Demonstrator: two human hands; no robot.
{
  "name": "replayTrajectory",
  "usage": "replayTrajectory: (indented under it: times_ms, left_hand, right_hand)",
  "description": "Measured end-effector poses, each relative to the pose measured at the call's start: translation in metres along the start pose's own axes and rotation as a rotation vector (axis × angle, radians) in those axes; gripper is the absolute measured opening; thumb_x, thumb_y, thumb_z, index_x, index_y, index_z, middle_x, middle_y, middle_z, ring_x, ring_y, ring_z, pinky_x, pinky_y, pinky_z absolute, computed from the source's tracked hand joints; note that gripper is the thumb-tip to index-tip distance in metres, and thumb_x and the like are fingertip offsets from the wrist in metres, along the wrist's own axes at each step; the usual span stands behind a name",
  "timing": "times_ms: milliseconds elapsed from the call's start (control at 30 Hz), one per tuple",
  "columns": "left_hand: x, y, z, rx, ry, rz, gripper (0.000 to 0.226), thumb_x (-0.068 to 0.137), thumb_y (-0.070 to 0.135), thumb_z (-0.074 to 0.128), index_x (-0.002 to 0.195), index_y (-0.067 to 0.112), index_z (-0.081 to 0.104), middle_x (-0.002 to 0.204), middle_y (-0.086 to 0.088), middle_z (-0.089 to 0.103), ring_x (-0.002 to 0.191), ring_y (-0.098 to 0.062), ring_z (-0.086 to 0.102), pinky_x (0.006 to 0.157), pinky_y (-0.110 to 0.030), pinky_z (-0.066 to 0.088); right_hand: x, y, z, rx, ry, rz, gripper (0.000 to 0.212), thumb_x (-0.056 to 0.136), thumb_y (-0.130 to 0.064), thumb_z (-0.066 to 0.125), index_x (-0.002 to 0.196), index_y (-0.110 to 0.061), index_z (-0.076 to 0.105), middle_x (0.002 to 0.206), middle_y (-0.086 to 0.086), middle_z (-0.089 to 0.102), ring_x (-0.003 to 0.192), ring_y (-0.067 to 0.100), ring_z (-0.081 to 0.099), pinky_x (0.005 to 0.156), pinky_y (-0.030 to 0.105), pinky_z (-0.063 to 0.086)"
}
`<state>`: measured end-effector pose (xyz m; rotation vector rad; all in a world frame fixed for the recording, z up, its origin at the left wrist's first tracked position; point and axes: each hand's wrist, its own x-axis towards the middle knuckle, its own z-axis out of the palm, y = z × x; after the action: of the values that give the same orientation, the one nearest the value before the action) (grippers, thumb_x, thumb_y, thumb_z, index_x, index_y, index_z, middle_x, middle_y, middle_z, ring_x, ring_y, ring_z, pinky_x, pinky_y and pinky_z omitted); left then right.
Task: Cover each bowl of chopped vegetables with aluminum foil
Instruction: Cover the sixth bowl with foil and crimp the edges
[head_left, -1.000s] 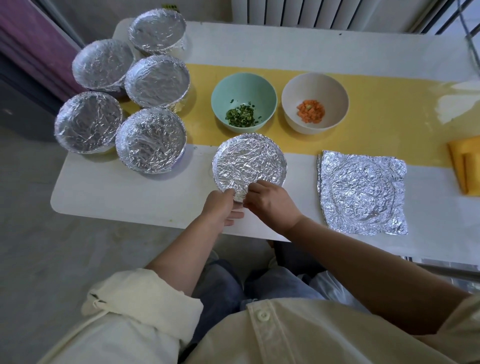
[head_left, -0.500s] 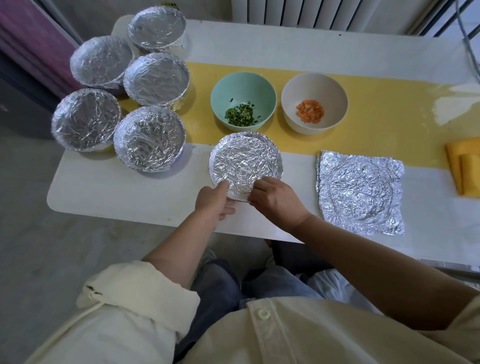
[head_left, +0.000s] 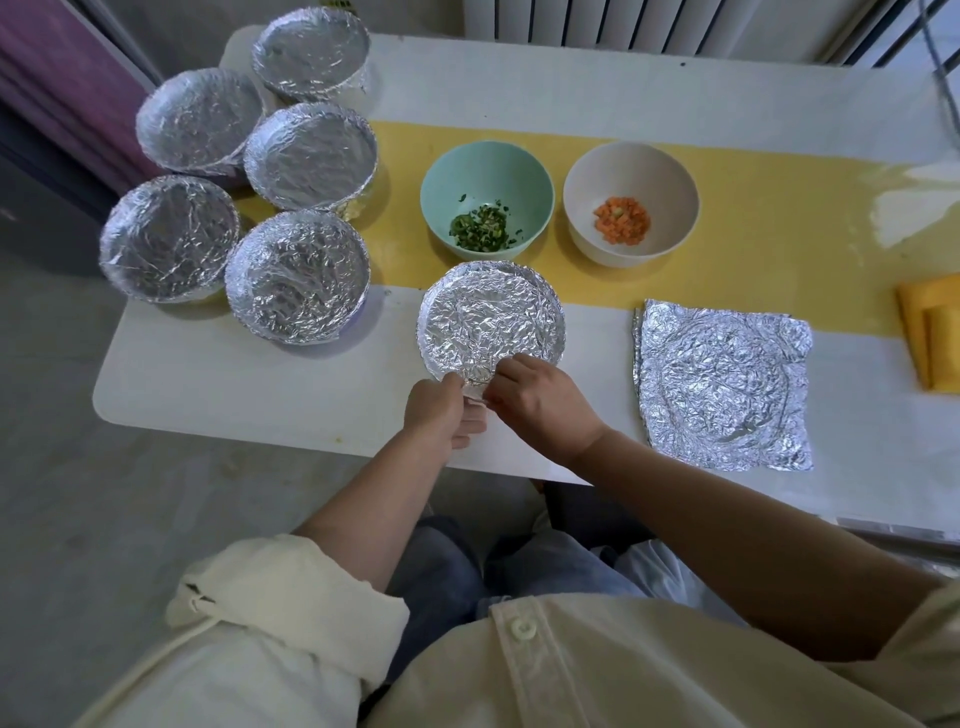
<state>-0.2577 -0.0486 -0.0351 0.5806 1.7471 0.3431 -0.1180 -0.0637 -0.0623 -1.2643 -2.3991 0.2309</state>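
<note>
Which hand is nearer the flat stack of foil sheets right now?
Right. The right hand is left of the foil sheets, bare table between; the left hand lies farther left, beyond it. Both pinch the near edge of the foil-covered bowl.

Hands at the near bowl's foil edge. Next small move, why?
Probably fold that flap down against the near rim: the left hand and right hand pinch the edge of the foil-covered bowl there, while the rest of its rim looks tucked.

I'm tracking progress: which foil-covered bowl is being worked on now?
The foil-covered bowl just in front of the green bowl; it alone stands apart from the others, with left hand and right hand pinching its near rim.
</note>
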Motion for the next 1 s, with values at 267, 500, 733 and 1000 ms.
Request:
replayTrajectory:
  times_ms: [267,500,733,1000]
  left_hand:
    - [0.016,-0.001,-0.004,0.073,0.016,0.070,0.038,0.101,0.021,0.033,0.108,-0.004,0.061,0.078,-0.014,0.074,0.069,-0.025,0.073,0.074,-0.035,0.059]
    - [0.020,0.001,-0.017,0.104,0.045,0.104,0.037,0.100,0.024,0.037,0.115,-0.005,0.057,0.080,-0.014,0.072,0.068,-0.026,0.072,0.069,-0.032,0.054]
    - [0.005,-0.009,0.000,-0.112,0.018,-0.006,0.042,0.097,0.038,0.052,0.108,-0.002,0.060,0.098,-0.020,0.069,0.078,-0.029,0.069,0.068,-0.036,0.059]
    - [0.008,-0.011,-0.002,-0.156,0.016,0.020,0.029,0.101,0.017,0.042,0.108,-0.007,0.059,0.085,-0.018,0.065,0.070,-0.027,0.066,0.067,-0.035,0.058]
  right_hand:
    - [0.000,0.002,-0.007,0.086,-0.081,0.044,0.024,0.063,-0.010,0.085,0.076,-0.007,0.065,0.076,0.009,0.060,0.069,0.031,0.058,0.056,0.035,0.049]
    - [-0.004,0.008,-0.013,-0.001,-0.040,-0.017,0.022,0.085,-0.014,0.053,0.064,-0.009,0.059,0.070,0.007,0.056,0.063,0.028,0.053,0.053,0.034,0.044]
    - [0.003,-0.005,-0.005,-0.027,-0.026,-0.007,0.022,0.084,-0.008,0.058,0.062,-0.010,0.057,0.066,0.006,0.053,0.058,0.026,0.052,0.051,0.033,0.040]
    - [0.002,-0.013,0.000,0.008,-0.059,0.019,0.018,0.075,-0.003,0.068,0.062,-0.010,0.057,0.065,0.006,0.053,0.058,0.026,0.052,0.048,0.032,0.042]
